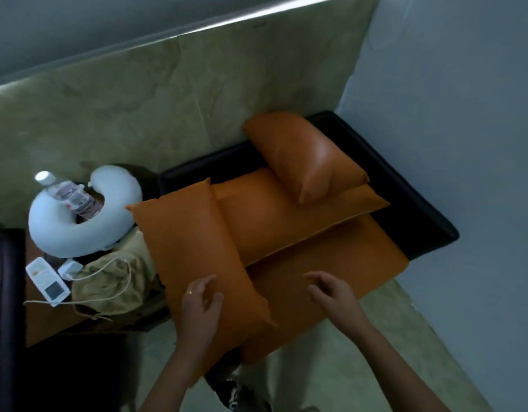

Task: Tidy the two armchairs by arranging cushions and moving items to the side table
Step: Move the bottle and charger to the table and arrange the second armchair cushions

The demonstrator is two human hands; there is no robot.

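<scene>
An armchair with a black frame (411, 185) and an orange seat cushion (340, 272) stands against the wall. A long orange cushion (194, 248) lies along its left side, a wide one (286, 221) lies flat across the seat, and a smaller one (304, 156) leans at the back. My left hand (201, 301) hovers over the near end of the long cushion, fingers apart. My right hand (331, 289) is over the seat cushion's front, fingers spread, holding nothing.
The brown side table (48, 325) at left carries a white neck pillow (78, 230), a water bottle (72, 196), a white remote (47, 281), a white charger with cable (69, 269) and a tan bag (114, 281). A second armchair's dark arm (7, 292) is at far left.
</scene>
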